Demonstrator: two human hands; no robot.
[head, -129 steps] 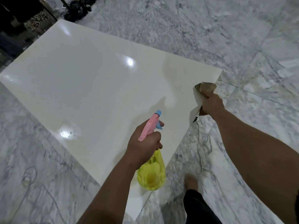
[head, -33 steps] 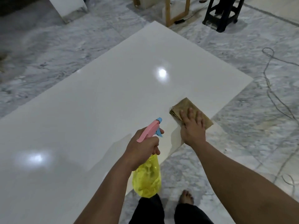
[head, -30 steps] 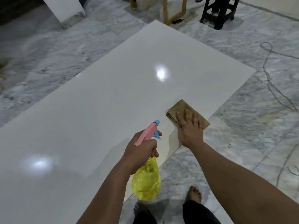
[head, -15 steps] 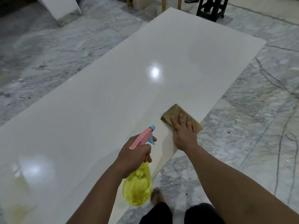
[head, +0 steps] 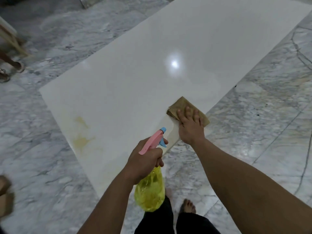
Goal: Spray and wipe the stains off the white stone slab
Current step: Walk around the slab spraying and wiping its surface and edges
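Underfoot, the grey marble floor (head: 253,115) carried the white stone slab (head: 152,73), which lay flat and ran away from the person toward the upper right, low enough to be reached from a standing stoop. Its surface was glossy, with a lamp's glare near the middle; the yellow stains (head: 81,132) sat near its left corner, well apart from both hands, so the main work seemingly remained. The right hand (head: 190,127) lay flat, fingers spread, pressing a folded brown cloth (head: 182,106) against the slab beside its near long edge, probably to put weight evenly over the cloth for wiping. The left hand (head: 145,159) gripped the neck of the spray bottle (head: 150,191), fingers curled round it and one finger at the blue trigger under the pink head, the nozzle aimed out over the slab; it hung in the air, likely kept ready to wet the next patch.
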